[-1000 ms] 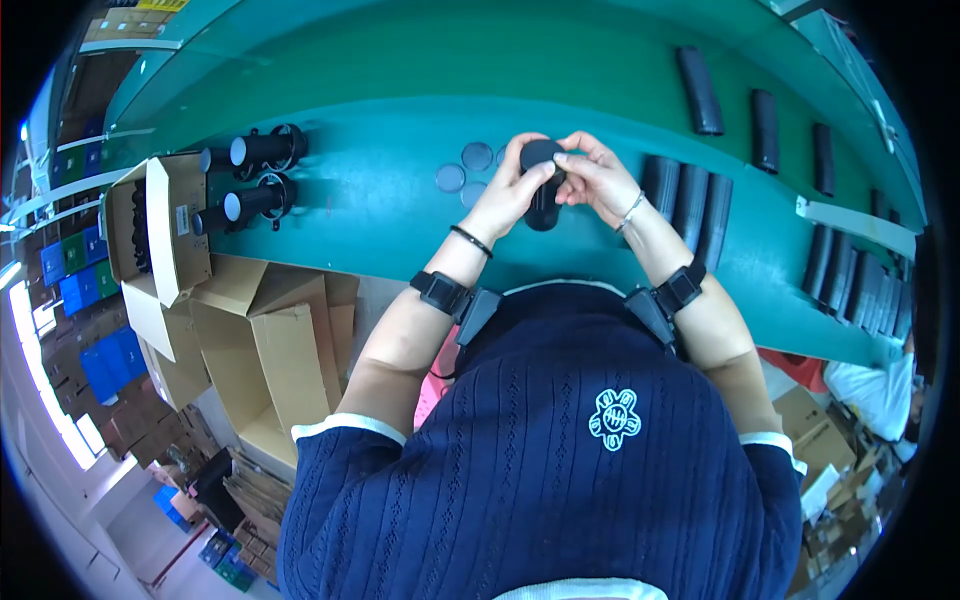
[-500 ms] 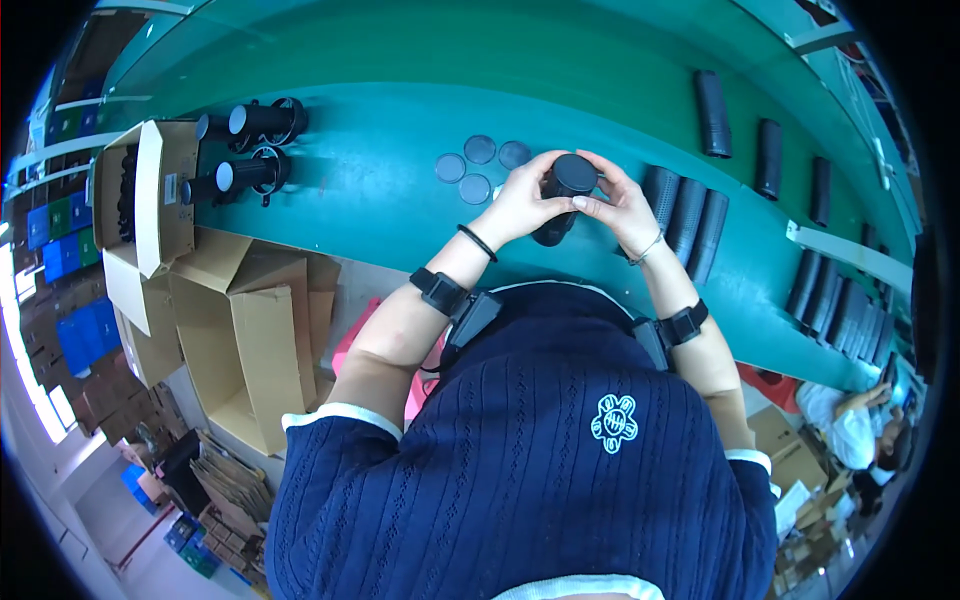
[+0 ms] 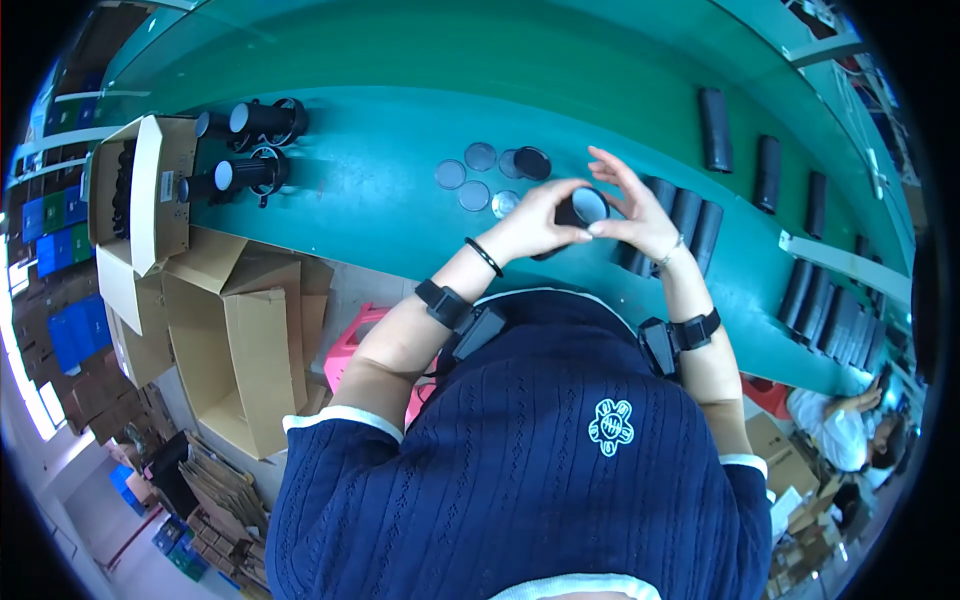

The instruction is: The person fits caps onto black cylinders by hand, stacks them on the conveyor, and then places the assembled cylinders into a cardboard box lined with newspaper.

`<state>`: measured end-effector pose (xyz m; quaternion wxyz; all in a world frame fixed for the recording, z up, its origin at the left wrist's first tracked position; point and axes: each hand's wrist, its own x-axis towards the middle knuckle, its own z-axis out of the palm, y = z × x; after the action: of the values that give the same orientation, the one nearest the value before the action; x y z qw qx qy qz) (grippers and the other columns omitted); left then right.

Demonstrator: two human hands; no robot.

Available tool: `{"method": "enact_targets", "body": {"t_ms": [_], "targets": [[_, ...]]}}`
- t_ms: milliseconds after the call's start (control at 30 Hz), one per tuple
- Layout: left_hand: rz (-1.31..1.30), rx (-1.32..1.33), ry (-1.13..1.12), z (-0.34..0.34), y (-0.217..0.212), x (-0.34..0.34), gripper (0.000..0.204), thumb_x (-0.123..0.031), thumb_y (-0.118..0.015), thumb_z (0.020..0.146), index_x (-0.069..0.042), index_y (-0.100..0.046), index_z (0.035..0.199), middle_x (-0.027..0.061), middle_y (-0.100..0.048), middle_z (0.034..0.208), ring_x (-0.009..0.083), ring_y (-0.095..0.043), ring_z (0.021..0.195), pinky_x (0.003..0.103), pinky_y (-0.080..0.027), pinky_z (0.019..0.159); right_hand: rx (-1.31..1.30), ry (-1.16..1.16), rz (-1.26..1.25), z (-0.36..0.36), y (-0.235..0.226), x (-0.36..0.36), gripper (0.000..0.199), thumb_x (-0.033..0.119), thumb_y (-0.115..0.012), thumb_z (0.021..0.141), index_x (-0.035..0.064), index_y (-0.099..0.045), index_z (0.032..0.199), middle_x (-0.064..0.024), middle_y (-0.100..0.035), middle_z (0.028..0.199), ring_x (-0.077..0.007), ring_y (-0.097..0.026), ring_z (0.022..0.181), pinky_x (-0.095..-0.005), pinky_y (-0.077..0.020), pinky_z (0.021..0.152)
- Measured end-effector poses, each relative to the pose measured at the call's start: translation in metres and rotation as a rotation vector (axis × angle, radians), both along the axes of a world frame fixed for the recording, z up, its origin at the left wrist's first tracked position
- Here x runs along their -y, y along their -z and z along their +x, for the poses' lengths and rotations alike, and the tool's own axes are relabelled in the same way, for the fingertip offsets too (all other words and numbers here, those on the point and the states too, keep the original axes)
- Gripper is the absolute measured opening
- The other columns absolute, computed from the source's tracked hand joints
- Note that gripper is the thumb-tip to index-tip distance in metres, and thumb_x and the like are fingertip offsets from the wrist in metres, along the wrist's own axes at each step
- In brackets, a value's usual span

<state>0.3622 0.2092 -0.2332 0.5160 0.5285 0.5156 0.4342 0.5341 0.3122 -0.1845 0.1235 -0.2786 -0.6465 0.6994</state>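
Both hands meet over the green bench on a black tube. My left hand grips the tube's side. My right hand presses a round cap onto its open end, fingers partly spread. Several flat round caps lie on the bench just left of the hands. A row of black tubes lies right behind my right hand.
Finished black cylinders with rings lie at the bench's left end beside an open cardboard box. More black tubes lie along the far right. Cardboard cartons stand below the bench. Another person sits at lower right.
The view has swung, so bench and hands sit further right and lower. My hands stay on the tube; the right hand's fingers have opened out over the cap.
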Motion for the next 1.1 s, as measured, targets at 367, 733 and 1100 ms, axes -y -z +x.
{"method": "enact_targets", "body": {"t_ms": [367, 733, 1100], "targets": [[-0.145, 0.385, -0.078, -0.040, -0.019, 0.059, 0.067, -0.005, -0.077, 0.070, -0.007, -0.045, 0.129, 0.0030, -0.049, 0.123, 0.0156, -0.046, 0.118, 0.032, -0.035, 0.102, 0.406, -0.188, 0.652, -0.070, 0.089, -0.038, 0.025, 0.011, -0.067, 0.079, 0.0079, -0.065, 0.103, -0.0085, -0.064, 0.085, -0.0219, -0.063, 0.081, -0.0322, -0.0513, 0.075], [-0.136, 0.502, -0.818, -0.085, -0.014, 0.135, 0.061, -0.008, -0.073, 0.079, -0.007, -0.038, 0.129, 0.0028, -0.051, 0.112, 0.0131, -0.049, 0.107, 0.030, -0.040, 0.095, 0.237, -0.377, 0.997, -0.279, 0.072, -0.006, 0.050, 0.014, -0.066, 0.080, 0.0124, -0.051, 0.127, -0.0132, -0.048, 0.127, -0.0312, -0.046, 0.120, -0.0395, -0.0407, 0.100], [-0.034, 0.711, -1.112, -0.188, 0.007, 0.182, 0.051, -0.002, -0.073, 0.077, -0.006, -0.045, 0.120, 0.0028, -0.055, 0.110, 0.0145, -0.052, 0.105, 0.031, -0.041, 0.095, 0.368, -0.546, 1.073, -0.357, 0.094, 0.027, 0.048, 0.009, -0.065, 0.075, 0.0104, -0.055, 0.122, -0.0135, -0.053, 0.123, -0.0319, -0.047, 0.118, -0.0386, -0.0412, 0.099]]}}
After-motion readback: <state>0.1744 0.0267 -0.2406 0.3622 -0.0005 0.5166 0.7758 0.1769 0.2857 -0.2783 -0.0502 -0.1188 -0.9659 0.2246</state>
